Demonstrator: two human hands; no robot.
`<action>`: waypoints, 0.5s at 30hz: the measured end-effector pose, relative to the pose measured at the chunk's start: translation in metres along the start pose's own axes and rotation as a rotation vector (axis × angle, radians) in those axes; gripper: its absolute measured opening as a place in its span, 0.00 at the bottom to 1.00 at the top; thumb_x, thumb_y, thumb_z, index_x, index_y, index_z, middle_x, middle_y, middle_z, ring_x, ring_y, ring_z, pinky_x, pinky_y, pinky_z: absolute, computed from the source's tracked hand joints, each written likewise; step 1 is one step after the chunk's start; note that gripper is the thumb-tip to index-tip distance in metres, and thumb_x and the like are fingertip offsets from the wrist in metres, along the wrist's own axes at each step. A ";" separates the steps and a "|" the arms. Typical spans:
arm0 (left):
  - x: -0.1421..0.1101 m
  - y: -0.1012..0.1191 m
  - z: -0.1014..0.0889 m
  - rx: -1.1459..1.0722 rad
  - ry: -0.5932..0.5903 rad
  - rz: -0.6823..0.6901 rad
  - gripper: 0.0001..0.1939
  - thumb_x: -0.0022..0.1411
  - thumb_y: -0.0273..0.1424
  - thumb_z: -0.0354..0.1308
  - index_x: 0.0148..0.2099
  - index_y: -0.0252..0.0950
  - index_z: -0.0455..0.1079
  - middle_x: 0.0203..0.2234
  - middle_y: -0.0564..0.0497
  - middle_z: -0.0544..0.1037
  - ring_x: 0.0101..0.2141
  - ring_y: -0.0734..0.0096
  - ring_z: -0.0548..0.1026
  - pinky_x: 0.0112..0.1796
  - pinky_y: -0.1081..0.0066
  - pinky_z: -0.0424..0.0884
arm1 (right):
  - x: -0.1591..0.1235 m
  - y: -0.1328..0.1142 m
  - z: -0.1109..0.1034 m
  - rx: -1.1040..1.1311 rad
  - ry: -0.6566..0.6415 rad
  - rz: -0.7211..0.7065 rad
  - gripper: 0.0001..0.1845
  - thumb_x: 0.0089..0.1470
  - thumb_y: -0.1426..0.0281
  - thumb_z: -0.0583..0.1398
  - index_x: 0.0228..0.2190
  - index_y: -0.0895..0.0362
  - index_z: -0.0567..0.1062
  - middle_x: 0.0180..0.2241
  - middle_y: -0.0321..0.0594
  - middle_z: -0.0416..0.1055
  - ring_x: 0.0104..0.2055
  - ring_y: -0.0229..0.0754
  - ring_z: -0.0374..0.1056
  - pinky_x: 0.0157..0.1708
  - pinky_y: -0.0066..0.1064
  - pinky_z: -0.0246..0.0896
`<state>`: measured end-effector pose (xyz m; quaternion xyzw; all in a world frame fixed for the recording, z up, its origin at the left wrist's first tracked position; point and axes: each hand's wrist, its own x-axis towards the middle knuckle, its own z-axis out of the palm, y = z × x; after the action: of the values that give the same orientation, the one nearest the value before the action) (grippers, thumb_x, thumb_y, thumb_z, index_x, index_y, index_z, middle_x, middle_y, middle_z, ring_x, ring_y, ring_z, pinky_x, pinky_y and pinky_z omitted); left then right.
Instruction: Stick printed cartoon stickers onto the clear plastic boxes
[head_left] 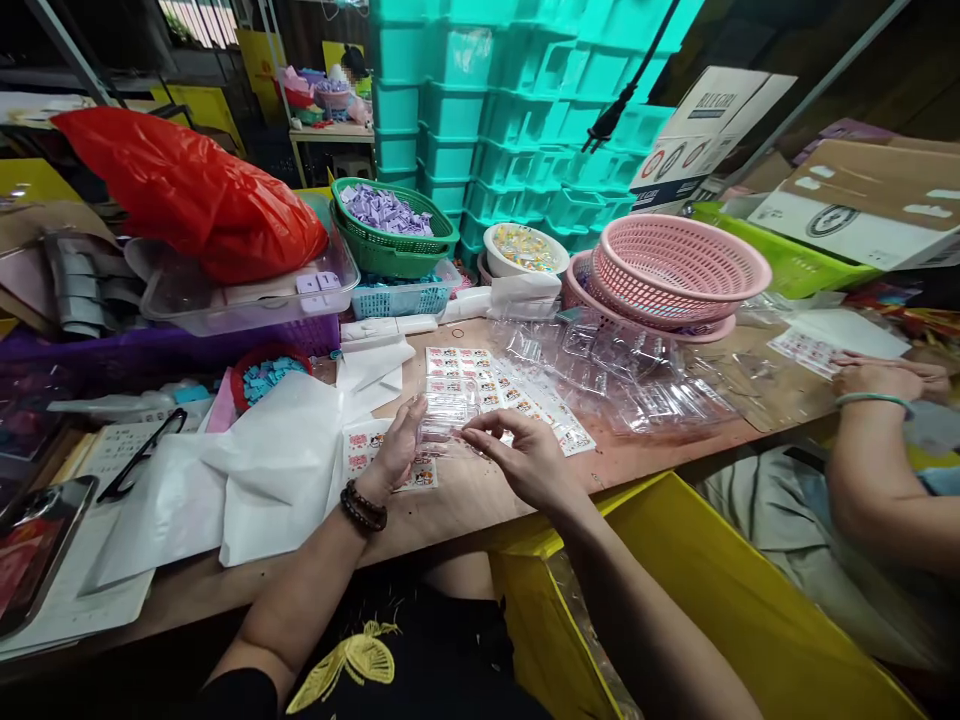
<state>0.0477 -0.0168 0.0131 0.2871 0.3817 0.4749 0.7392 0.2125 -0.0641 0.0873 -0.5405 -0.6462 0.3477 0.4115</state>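
Left hand (pixel 394 452), fingers closed around 1 clear plastic case (pixel 448 412), is holding it above the sticker sheets (pixel 525 400); right hand (pixel 525 455) is pinching its near right edge. Beyond, clear plastic packs (pixel 622 370) are lying piled on the table (pixel 480 510), 1 pink basket (pixel 682 262) standing behind them.

Light: dim, far window (pixel 199 18) bright | Glare: glints on the clear tray (pixel 448 408) I hold, sheen on red bag (pixel 217 205) | Shadow: dark beneath my table (pixel 480 505) | Lens: edges stretched | Focus: background softer
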 end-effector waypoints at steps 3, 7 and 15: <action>0.001 0.000 -0.003 0.032 -0.010 0.030 0.34 0.53 0.56 0.64 0.52 0.36 0.69 0.48 0.41 0.78 0.39 0.58 0.80 0.32 0.68 0.76 | 0.016 -0.001 0.008 0.019 -0.112 0.102 0.12 0.53 0.61 0.64 0.26 0.55 0.78 0.25 0.36 0.74 0.28 0.39 0.65 0.31 0.32 0.57; 0.003 -0.001 -0.008 0.134 0.021 0.023 0.34 0.57 0.57 0.60 0.55 0.36 0.68 0.47 0.40 0.77 0.38 0.59 0.79 0.30 0.70 0.76 | 0.032 0.000 0.016 0.002 -0.188 0.170 0.11 0.51 0.63 0.63 0.24 0.57 0.78 0.22 0.34 0.71 0.25 0.36 0.61 0.29 0.31 0.54; -0.001 -0.001 -0.008 0.165 0.035 0.047 0.29 0.64 0.52 0.56 0.59 0.40 0.65 0.47 0.45 0.76 0.37 0.64 0.78 0.30 0.70 0.76 | 0.047 0.001 0.021 -0.029 -0.237 0.327 0.20 0.45 0.54 0.66 0.25 0.60 0.78 0.20 0.34 0.67 0.24 0.35 0.58 0.26 0.29 0.50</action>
<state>0.0414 -0.0178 0.0085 0.3475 0.4253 0.4641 0.6950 0.1906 -0.0178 0.0850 -0.5992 -0.5987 0.4619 0.2628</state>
